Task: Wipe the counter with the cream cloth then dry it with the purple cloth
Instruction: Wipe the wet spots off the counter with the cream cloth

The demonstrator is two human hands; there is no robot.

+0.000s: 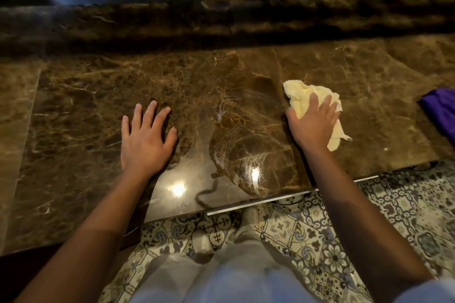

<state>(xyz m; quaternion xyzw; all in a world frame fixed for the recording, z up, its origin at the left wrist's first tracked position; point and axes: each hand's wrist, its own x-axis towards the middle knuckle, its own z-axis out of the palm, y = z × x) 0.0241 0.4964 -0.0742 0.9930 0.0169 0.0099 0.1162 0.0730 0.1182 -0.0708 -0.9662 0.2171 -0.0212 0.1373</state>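
A brown marble counter fills the middle of the view. My right hand lies flat on the crumpled cream cloth, pressing it to the counter right of centre. Curved wet streaks mark the stone just left of the cloth. My left hand rests palm down on the counter with its fingers spread and nothing in it. The purple cloth lies on the counter at the far right edge, partly cut off by the frame.
A raised marble ledge runs along the back of the counter. The near edge slants above a patterned tile floor. My legs and feet stand below it. Dark shapes stand behind the ledge.
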